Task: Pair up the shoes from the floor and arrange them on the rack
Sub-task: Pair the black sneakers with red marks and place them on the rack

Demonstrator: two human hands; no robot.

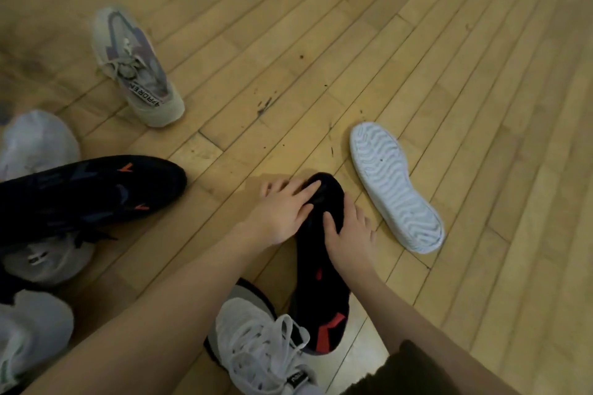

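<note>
A black shoe with red marks [321, 292] lies on the wooden floor at the lower middle, toe pointing away. My left hand [282, 212] grips its toe end from the left, fingers laid over the top. My right hand [348, 237] holds its right side, thumb on the upper. A matching black shoe with orange marks [96, 192] lies at the left. A white lace-up sneaker [256, 343] sits under my left forearm. No rack is in view.
A grey and purple sneaker [138, 67] stands at the upper left. A white shoe [394, 186] lies sole up to the right of my hands. Several pale grey shoes [38, 144] crowd the left edge. Bare wooden floor [353, 26] stretches beyond.
</note>
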